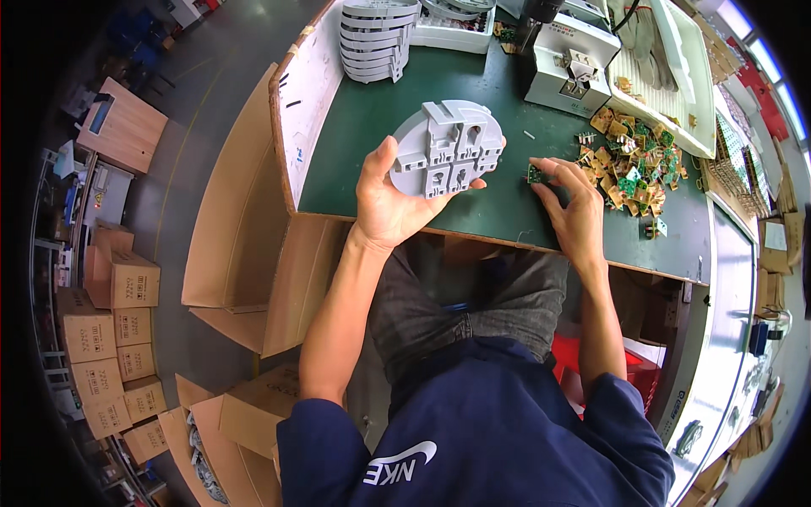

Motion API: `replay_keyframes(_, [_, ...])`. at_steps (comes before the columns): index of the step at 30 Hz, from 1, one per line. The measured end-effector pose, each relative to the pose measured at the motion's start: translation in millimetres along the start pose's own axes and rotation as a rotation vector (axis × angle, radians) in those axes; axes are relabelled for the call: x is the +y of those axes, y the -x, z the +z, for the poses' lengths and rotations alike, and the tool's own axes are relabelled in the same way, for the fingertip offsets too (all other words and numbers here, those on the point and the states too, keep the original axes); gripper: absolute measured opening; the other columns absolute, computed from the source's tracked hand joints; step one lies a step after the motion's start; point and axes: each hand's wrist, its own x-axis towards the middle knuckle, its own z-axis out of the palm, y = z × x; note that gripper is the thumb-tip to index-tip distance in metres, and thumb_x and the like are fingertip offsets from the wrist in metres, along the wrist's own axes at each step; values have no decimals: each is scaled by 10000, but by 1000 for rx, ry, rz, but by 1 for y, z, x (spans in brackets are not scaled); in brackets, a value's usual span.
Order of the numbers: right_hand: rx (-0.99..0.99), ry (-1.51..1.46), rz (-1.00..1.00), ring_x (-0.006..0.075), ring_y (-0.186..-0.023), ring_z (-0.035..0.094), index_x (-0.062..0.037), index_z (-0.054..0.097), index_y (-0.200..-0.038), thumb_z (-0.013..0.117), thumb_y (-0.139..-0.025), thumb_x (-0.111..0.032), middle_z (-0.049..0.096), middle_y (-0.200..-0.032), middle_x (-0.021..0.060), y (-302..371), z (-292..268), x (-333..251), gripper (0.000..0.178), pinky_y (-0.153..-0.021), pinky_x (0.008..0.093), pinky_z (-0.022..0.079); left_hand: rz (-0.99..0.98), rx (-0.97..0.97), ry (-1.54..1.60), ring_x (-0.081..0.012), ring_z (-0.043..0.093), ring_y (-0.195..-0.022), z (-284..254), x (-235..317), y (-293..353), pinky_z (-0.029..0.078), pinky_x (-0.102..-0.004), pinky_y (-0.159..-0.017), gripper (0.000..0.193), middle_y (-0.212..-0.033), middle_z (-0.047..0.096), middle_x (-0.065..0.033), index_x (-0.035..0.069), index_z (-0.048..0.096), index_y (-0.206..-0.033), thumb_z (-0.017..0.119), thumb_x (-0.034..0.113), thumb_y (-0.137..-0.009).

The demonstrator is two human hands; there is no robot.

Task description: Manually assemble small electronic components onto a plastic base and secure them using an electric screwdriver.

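Note:
My left hand (393, 198) is wrapped round the edge of a grey oval plastic housing (414, 144), held up over the near side of the green bench. Moulded slots and ribs on the housing face up. To its right, my right hand (574, 203) pinches a small green circuit board (534, 174) between thumb and fingertips, just above the bench top. Beyond that hand spreads a loose heap of small green and tan circuit boards (634, 160), with one stray board (655, 228) nearer the bench edge.
A stack of grey plastic housings (376, 46) stands at the back left beside a white tray (452, 38). A grey-white machine (574, 63) sits at the back, near a white foam tray (701, 110) with gloves. Left of the bench is a large open cardboard box (232, 220).

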Motion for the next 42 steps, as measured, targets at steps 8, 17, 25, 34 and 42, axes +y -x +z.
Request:
replay_keyframes(8, [4,-33,75,197,-870,665,-76,714,-1189,750,-852,-7,704,-1039,83,1,0,-1,346,-825,317,533,-25,31,-115,-430,488,-1370,-3,0,4,464,-502,-1050,973,-1491,437,-341,-32,397,-1516,604,676,-881])
replay_keyframes(17, [-8,-17,74,187,-904,672,-58,713,-1178,755,-845,-2,696,-1003,91,-2,-3,1,340,-852,317,527,-35,-107,-119,-368,533,-1328,-14,-6,2,436,-553,-1075,837,-1455,536,-240,-75,461,-1463,613,561,-941])
replay_keyframes(25, [-33,-100,109,170,-954,676,-13,691,-1195,725,-893,6,709,-1025,92,7,0,21,304,-892,304,526,305,228,-275,-471,457,-1366,-7,54,127,447,-500,-1065,1016,-1565,350,-332,49,375,-1560,648,704,-832])
replay_keyframes(34, [-108,-207,111,151,-1054,649,23,624,-1322,635,-988,-3,698,-1146,90,8,1,47,335,-980,287,487,1662,970,-214,-448,383,-1366,31,58,543,380,-556,-1136,951,-1561,371,-222,55,361,-1555,753,464,-791])
replay_keyframes(42, [-125,-55,57,162,-973,647,1,660,-1258,679,-945,-15,698,-1064,88,3,-4,28,315,-912,299,507,1819,1111,308,-470,224,-1505,38,48,731,306,-657,-1196,932,-1644,238,-233,-56,236,-1564,648,490,-930])
